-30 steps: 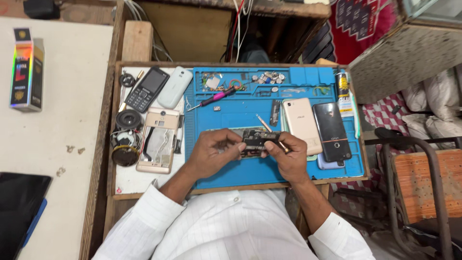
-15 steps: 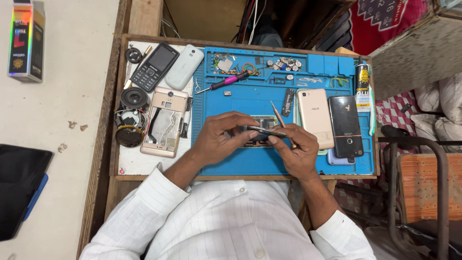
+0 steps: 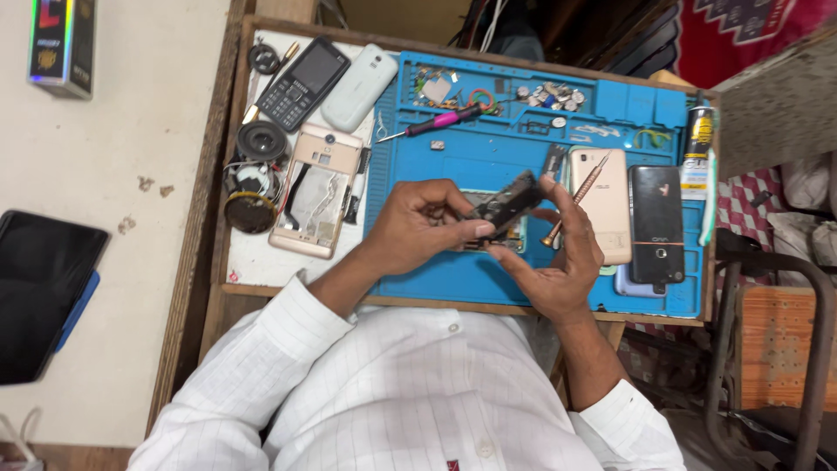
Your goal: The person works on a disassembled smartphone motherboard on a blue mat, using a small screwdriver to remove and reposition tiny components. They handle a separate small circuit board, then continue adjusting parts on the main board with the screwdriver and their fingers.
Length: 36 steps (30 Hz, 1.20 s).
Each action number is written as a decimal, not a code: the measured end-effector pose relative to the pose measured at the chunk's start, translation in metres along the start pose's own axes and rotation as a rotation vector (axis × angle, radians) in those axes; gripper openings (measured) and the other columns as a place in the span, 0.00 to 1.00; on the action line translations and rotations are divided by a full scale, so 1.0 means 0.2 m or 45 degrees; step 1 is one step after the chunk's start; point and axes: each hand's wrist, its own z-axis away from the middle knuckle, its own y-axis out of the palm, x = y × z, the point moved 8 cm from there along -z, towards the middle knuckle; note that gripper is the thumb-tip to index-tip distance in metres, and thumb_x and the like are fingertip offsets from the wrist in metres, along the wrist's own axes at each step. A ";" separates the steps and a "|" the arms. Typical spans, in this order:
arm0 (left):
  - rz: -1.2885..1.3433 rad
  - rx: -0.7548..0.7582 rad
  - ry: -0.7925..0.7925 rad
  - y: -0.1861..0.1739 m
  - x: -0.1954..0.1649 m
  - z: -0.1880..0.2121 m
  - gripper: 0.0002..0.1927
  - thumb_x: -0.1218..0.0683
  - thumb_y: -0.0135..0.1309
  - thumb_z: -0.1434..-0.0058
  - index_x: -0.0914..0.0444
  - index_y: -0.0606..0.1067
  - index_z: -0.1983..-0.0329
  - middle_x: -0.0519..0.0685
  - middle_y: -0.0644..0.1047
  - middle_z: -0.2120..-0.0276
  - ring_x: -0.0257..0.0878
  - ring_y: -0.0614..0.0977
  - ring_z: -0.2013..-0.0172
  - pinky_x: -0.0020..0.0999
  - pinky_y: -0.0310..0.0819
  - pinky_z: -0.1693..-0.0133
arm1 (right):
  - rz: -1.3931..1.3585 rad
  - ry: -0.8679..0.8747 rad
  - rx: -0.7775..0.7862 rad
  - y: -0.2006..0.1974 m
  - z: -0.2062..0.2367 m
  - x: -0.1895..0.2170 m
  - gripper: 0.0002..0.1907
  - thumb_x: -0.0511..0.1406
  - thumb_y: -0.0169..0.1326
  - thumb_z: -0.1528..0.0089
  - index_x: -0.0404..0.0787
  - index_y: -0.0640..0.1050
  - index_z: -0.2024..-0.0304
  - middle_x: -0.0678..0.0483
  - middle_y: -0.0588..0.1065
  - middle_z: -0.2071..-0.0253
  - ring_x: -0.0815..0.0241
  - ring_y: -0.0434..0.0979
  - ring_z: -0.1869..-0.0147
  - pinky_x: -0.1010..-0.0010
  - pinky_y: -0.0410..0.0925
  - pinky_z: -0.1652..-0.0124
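Above the blue repair mat I hold a dark phone part, tilted, with both hands. My left hand pinches its near end from the left. My right hand supports it from the right and below, and also carries a copper-coloured screwdriver that points up and away between its fingers. A teal-edged piece lies on the mat just under the part, mostly hidden by my fingers.
On the mat lie a gold phone, a black phone, a pink-handled screwdriver and small parts in tray slots. Left of it: an opened gold phone, a keypad phone, a white phone, speakers. A tablet rests far left.
The dark part has been lifted off the mat and tilted up between both hands. The screwdriver tip has moved away from it. The view has moved closer.
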 end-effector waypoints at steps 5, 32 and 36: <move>-0.277 0.196 0.012 0.04 -0.14 0.01 0.10 0.54 0.69 0.41 0.64 0.81 0.65 0.43 0.81 0.72 0.23 0.76 0.74 0.19 0.70 0.72 | 0.153 0.032 0.041 0.03 0.00 0.01 0.46 0.37 0.75 0.44 0.32 0.66 0.30 0.44 0.73 0.35 0.54 0.78 0.35 0.68 0.74 0.41; -1.290 0.135 0.175 -0.32 -0.52 0.08 0.24 0.55 0.70 0.52 0.65 0.81 0.51 0.55 0.83 0.53 0.49 0.85 0.55 0.42 0.77 0.51 | 0.308 0.031 0.997 0.44 -0.20 -0.06 0.50 0.53 0.69 0.51 0.48 0.69 0.29 0.46 0.73 0.34 0.43 0.62 0.23 0.41 0.45 0.25; -1.370 0.195 0.035 -0.31 -0.45 0.08 0.31 0.56 0.71 0.58 0.65 0.79 0.47 0.55 0.80 0.50 0.51 0.81 0.51 0.44 0.74 0.48 | 0.333 -0.021 0.986 0.45 -0.19 -0.05 0.52 0.56 0.69 0.54 0.46 0.68 0.31 0.45 0.74 0.37 0.42 0.62 0.24 0.39 0.44 0.27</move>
